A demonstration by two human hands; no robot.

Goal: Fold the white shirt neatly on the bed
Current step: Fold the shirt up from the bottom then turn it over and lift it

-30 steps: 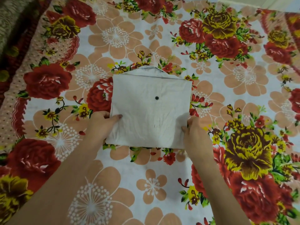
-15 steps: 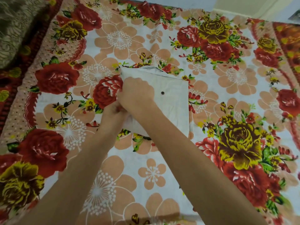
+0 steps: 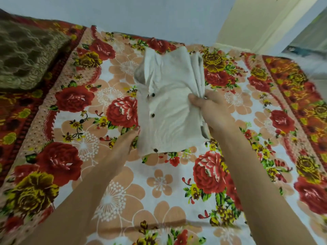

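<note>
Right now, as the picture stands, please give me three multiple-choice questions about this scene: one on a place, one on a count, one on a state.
1. Where does the brown patterned cloth lie from the white shirt?
A. up and to the left of it
B. under it
C. to the right of it

2. How many dark buttons show on the shirt?
A. one
B. three
C. five

3. What does the right hand do?
A. lies open and holds nothing
B. hangs well away from the shirt
C. grips the shirt's bunched right edge

Answers:
1. A, it sits at the upper left, apart from the shirt.
2. B, three sit in a line down the front.
3. C, its thumb and fingers close on the gathered layers.
</note>
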